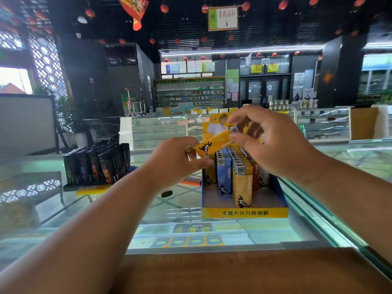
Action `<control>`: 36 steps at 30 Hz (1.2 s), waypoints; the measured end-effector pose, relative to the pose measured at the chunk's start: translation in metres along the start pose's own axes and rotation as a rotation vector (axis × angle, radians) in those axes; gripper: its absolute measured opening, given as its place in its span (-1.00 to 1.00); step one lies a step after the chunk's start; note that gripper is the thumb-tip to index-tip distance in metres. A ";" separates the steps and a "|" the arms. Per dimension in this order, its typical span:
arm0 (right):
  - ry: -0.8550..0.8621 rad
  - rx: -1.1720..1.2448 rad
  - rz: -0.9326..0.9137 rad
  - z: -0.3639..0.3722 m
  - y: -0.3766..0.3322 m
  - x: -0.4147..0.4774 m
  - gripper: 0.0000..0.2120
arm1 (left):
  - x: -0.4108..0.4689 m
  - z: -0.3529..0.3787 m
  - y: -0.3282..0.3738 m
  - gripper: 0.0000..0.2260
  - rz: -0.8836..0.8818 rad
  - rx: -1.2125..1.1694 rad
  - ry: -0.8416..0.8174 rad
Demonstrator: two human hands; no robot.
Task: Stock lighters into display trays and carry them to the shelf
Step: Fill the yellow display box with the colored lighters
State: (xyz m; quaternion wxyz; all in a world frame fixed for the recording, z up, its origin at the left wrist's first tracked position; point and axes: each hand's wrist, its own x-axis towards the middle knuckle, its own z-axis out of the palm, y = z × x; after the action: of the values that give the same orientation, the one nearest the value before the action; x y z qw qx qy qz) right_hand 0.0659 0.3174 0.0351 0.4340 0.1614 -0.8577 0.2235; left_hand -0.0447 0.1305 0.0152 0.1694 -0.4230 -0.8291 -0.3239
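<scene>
Black lighters (97, 164): packed block, far left on the glass counter (127, 209); print too small for us to read.
Left hand (178, 162): pinches the base end.
Yellow lighter (214, 143): slanted above the tray; we'd turn it cap-up, logo forward, and seat it flush against a row.
Display tray (244, 212): part filled; front reads "大火力防风机".
Right hand (267, 141): pinches the metal cap end.

**Tray front partly open**

Upright lighters (233, 170) are filling the rear of the display tray (244, 212), leaving its front corners bare. The left hand (176, 160) and right hand (269, 141), gripping a yellow lighter (214, 143), are blocking the air above them. Black lighters (97, 164) are standing well apart leftward.
</scene>
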 end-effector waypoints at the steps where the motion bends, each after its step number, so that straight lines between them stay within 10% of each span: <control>1: -0.006 -0.021 0.001 0.000 -0.001 0.003 -0.87 | 0.001 0.001 -0.005 -0.86 -0.023 -0.017 -0.018; 36: -0.540 -0.256 0.197 0.031 -0.014 0.051 -0.87 | 0.000 0.003 -0.019 -0.86 -0.135 -0.063 -0.297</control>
State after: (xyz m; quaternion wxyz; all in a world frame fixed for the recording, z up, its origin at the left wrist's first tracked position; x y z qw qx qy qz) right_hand 0.0223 0.2848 0.0641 0.1836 0.0753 -0.9746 0.1038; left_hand -0.0604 0.1240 0.0058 0.0095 -0.4147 -0.8610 -0.2945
